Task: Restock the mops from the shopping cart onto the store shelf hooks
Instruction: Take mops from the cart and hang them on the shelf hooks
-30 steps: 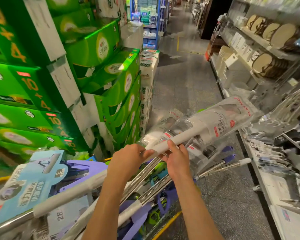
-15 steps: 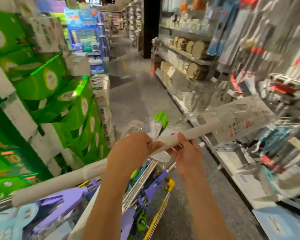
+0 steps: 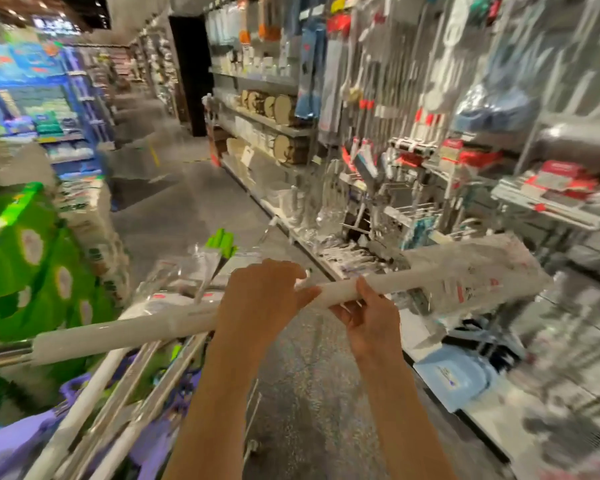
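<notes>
A white-handled mop point(image 3: 125, 332) lies nearly level across the view, its head wrapped in clear plastic point(image 3: 471, 271) pointing right toward the shelf. My left hand point(image 3: 260, 299) grips the handle from above. My right hand point(image 3: 371, 317) holds it from below, thumb over the pole. Below them the shopping cart point(image 3: 94, 420) carries several more mops with steel and white poles, purple and green parts. The store shelf point(image 3: 413, 150) on the right has hooks with hanging brushes and mops; it is blurred.
Green boxes point(image 3: 32, 268) are stacked at the left beside the cart. The grey aisle floor point(image 3: 187, 209) runs ahead between the stacks and the shelf. A light blue package point(image 3: 454, 379) lies on the low shelf base at the right.
The view has swung right toward the shelf. The mop held in both hands has lifted and its wrapped head has moved right, closer to the shelf. Both grips are unchanged.
</notes>
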`<state>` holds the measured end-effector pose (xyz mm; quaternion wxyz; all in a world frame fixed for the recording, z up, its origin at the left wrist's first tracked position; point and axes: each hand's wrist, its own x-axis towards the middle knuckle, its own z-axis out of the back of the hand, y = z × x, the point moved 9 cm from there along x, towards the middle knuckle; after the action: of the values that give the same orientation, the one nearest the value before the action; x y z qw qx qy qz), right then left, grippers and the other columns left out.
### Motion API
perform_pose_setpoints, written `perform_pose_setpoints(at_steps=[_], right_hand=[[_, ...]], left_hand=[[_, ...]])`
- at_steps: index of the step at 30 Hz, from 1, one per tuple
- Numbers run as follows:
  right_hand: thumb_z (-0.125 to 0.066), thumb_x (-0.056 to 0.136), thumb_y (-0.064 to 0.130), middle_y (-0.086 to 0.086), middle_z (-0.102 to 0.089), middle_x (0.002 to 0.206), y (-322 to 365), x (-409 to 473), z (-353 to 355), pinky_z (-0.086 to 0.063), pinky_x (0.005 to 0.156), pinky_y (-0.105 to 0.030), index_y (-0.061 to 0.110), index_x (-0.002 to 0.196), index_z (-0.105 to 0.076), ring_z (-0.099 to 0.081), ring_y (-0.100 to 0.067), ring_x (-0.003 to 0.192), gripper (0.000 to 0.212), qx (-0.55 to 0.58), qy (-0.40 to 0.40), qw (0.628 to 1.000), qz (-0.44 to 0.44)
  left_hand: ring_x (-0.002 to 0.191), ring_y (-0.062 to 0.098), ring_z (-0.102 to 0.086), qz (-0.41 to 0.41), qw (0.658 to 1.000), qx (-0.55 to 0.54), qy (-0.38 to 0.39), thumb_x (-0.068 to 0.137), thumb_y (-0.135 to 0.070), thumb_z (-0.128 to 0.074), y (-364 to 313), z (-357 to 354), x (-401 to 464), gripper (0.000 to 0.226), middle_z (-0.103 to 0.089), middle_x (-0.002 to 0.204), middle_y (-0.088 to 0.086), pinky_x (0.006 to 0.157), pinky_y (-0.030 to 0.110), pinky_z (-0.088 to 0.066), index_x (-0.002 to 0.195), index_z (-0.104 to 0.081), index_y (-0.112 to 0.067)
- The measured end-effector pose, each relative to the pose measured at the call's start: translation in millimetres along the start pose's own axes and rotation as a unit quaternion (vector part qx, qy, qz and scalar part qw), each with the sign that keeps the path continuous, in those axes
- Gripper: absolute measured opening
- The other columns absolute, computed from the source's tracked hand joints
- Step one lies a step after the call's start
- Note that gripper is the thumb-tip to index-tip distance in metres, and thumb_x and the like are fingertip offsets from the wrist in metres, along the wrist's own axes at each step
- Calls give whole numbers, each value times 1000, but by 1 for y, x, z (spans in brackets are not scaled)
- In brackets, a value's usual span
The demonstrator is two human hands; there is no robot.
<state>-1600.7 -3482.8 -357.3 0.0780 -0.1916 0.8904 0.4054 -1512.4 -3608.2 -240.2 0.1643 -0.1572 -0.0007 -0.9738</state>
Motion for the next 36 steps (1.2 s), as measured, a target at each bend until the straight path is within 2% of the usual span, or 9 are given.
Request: perform_pose_setpoints(at_steps=[4,9,14,19,22,26,29,32,36], right_hand=[[-54,100,4,-12,-62,96,34,-5,65,-62,57,-39,2,111,-56,-66,-23,80,12,16,-44,999,13],[-57,99,3,-13,-61,101,64,-11,126,-62,54,-38,0,116,-54,-65,-24,85,17,57,-77,995,16],[-56,99,3,-20,-60,122,87,-16,178,-63,67,-50,-4,134,-50,-66,-31,100,37,95,-109,989,11],[-58,98,2,-25,-55,131,104,-28,210,-52,91,-63,-3,124,-51,-60,-42,113,28,148,-130,980,-19],[-57,98,3,-24,-57,124,113,-34,222,-53,85,-57,0,105,-54,-63,-36,95,8,154,-130,979,-28],[-59,98,7,-24,-64,112,119,-39,235,-63,60,-43,-5,122,-53,-65,-33,91,28,145,-126,981,-29],[-59,100,16,-23,-66,81,121,-40,253,-60,49,-38,-5,115,-54,-65,-36,82,26,63,-122,988,-74],[-60,100,34,-25,-65,81,127,-41,278,-59,50,-36,-5,107,-56,-68,-36,71,39,-106,-126,980,-113],[-63,98,32,-21,-68,75,165,-40,296,-56,51,-28,-5,93,-68,-63,-27,61,37,-256,-181,949,-22]], left_hand=[[85,21,-71,-35,989,-72,-124,94,-51,-55,-68,5,-23,29,-75,89,-2,65,28,-41,106,-74,-32],[66,15,-65,-81,925,-241,-281,94,-42,-52,-126,-10,-72,36,-71,75,-4,59,26,-50,85,-76,-16],[52,26,-63,65,892,-440,-78,92,-77,-28,-154,-76,-78,84,-64,54,5,60,48,-54,61,-68,-10],[85,31,-73,179,786,-591,30,100,-53,-48,-184,-112,-70,51,-75,77,7,92,54,-54,81,-72,-13],[105,18,-71,167,680,-714,0,100,-33,-58,-201,-109,-63,12,-76,104,2,100,47,-54,104,-68,-26],[109,30,-70,151,594,-790,-14,96,-10,-61,-222,-104,-56,18,-74,111,13,88,52,-59,113,-65,-8],[101,34,-72,162,601,-783,-14,92,-9,-67,-231,-106,-46,11,-73,104,19,84,57,-59,102,-69,-4],[95,27,-74,149,614,-775,-9,90,-12,-70,-238,-101,-31,5,-75,94,11,78,48,-62,92,-74,-15],[87,21,-75,120,643,-757,8,89,-15,-74,-255,-99,-2,9,-75,87,11,69,37,-63,95,-74,-8]])
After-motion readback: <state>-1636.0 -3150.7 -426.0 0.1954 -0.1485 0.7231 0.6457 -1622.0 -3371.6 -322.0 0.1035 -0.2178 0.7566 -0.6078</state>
